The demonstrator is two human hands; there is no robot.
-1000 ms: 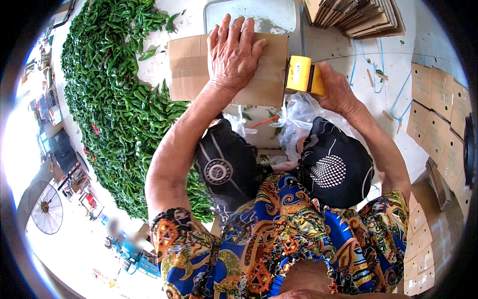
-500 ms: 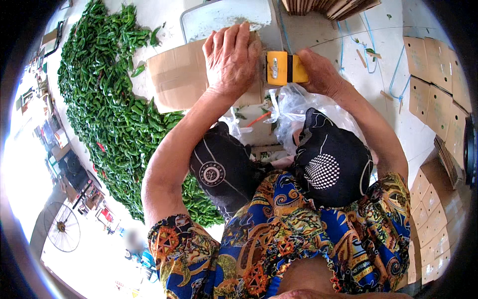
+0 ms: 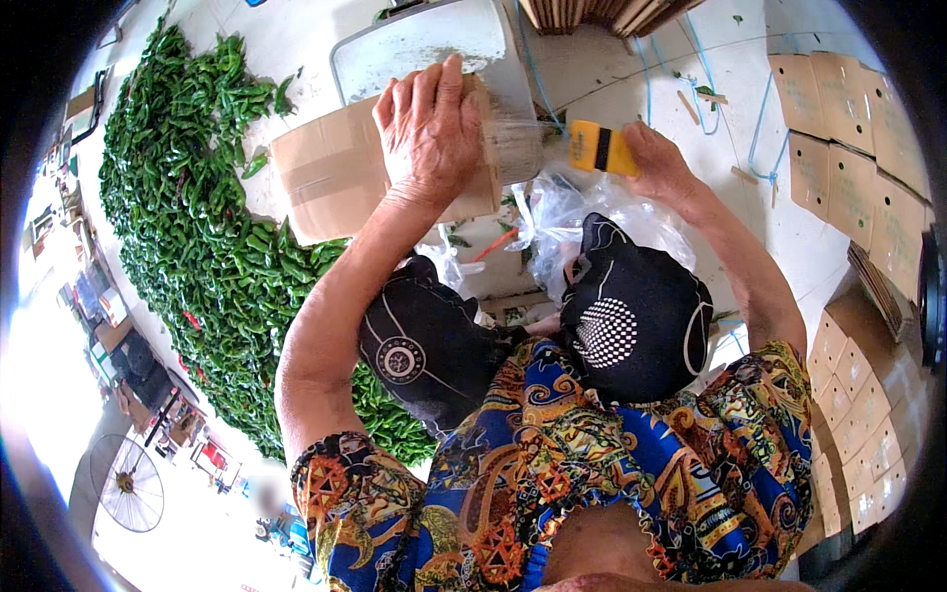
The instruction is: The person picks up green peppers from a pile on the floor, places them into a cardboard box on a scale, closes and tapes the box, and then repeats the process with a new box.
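A closed brown cardboard box [image 3: 330, 163] lies in front of me. On its top rests my left hand [image 3: 429, 133], its fingers bent over the far edge and gripping it. Past the box's right end, my right hand [image 3: 659, 163] is closed round a yellow tape dispenser [image 3: 600, 148] with a black band. A faint clear strip seems to run between the dispenser and the box end. Beyond the box stands a grey-white plastic crate [image 3: 513, 74], partly covered by it. Clear plastic bags [image 3: 552, 222] lie just below the dispenser, by my knees.
A long heap of green peppers [image 3: 197, 257] spreads on the floor at my left. Stacked cartons [image 3: 853, 148] line the right side, and folded cardboard [image 3: 607, 12] stands at the far side. Blue strapping [image 3: 705, 94] lies loose on the floor. A fan [image 3: 126, 481] stands at lower left.
My right hand has drawn the tape dispenser rightward, away from the box's end. My left hand stays on the box. The whole view has shifted slightly.
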